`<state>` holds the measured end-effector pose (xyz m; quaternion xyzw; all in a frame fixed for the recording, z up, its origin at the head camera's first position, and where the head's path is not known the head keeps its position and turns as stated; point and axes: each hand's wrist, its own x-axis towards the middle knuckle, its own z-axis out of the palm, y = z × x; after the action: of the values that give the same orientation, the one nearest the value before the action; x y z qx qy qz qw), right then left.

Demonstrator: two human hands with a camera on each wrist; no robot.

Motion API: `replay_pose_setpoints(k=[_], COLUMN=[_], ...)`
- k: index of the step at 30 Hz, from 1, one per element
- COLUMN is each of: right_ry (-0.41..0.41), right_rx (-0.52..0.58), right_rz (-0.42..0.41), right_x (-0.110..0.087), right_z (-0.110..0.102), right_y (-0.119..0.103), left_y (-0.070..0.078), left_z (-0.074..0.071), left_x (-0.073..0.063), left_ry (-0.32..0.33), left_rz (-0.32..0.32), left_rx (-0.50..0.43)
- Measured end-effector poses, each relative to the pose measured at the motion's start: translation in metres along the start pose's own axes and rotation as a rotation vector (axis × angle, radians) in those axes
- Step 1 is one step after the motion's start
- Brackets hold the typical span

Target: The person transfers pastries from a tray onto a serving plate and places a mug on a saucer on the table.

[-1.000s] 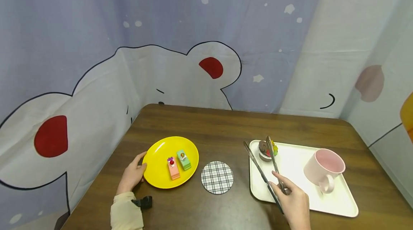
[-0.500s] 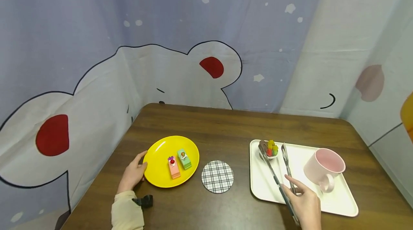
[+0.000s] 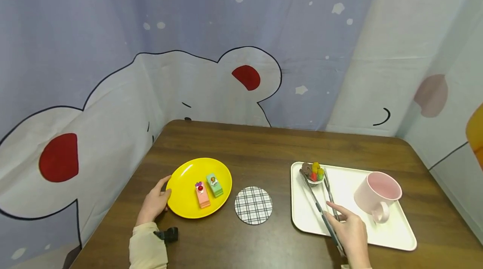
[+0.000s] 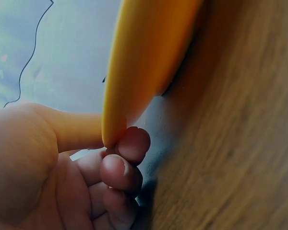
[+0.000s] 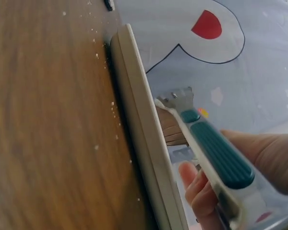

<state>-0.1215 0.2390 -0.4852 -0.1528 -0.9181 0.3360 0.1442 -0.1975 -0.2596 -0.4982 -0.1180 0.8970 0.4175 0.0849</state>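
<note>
My left hand pinches the left rim of a yellow plate, thumb above and fingers below in the left wrist view. On that plate lie a pink toy cake slice and a green toy cake slice. In my right hand is a pair of metal tongs with green grips. The tongs' tips stand either side of a brown cupcake with coloured fruit on top; whether both touch it I cannot tell. The cupcake is at the far left corner of a white tray.
A pink mug stands on the right part of the tray, handle toward the front. Between plate and tray lies a round checked coaster. The brown wooden table ends at a printed curtain behind.
My right hand has moved the tongs rightward so that the cupcake lies between their tips, and the tongs' arms have drawn closer together. The left hand and plate hold their place.
</note>
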Motion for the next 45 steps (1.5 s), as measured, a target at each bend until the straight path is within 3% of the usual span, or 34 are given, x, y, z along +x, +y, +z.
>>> replay_pose_setpoints(k=[5, 10, 16, 28, 45], right_ry=[-0.048, -0.148, -0.246, -0.222, -0.284], right_rx=[-0.022, -0.041, -0.059, -0.066, -0.007], right_rz=[-0.01, 0.014, -0.023, -0.058, -0.08], right_x=[-0.0006, -0.0015, -0.0018, -0.0031, -0.0035], right_z=[-0.0001, -0.0001, 0.0012, 0.0025, 0.0013], right_y=[0.0016, 0.0015, 0.0013, 0.0014, 0.0032], left_y=[-0.0005, -0.0011, -0.0022, 0.0001, -0.0002], left_z=[0.0005, 0.0012, 0.0011, -0.001, -0.0013], left_x=[0.0005, 0.0004, -0.0005, -0.0005, 0.0017], left_ry=[-0.007, -0.011, -0.006, -0.017, -0.012], left_rz=[-0.003, -0.007, -0.002, -0.003, -0.011], left_rx=[-0.008, -0.017, -0.002, -0.002, 0.015])
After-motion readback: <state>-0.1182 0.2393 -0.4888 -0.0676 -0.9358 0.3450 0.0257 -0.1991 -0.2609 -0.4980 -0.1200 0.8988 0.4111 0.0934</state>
